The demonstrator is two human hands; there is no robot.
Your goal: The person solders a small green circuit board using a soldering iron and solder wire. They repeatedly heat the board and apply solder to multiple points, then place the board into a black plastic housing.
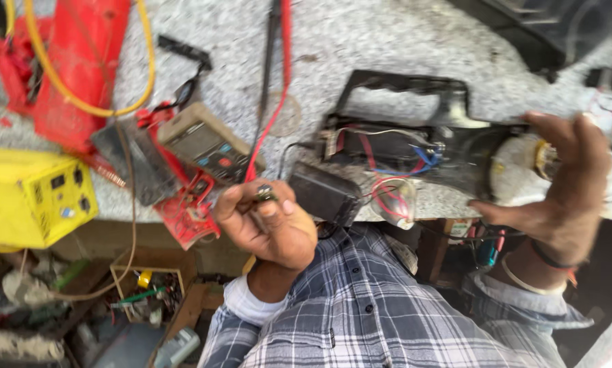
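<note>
The person's left hand (268,228) is curling closed around a small dark metal-tipped tool (263,193), pinching it between thumb and fingers just above the near edge of the speckled stone bench (360,41), close beside a small black box (325,193). The right hand (565,184) is spreading open, fingers wrapping loosely over the pale round end of a black housing (422,146) lying on the bench, its red, blue and white wires (394,170) showing. A multimeter (207,143) is sitting to the left, near a yellow box (30,201).
</note>
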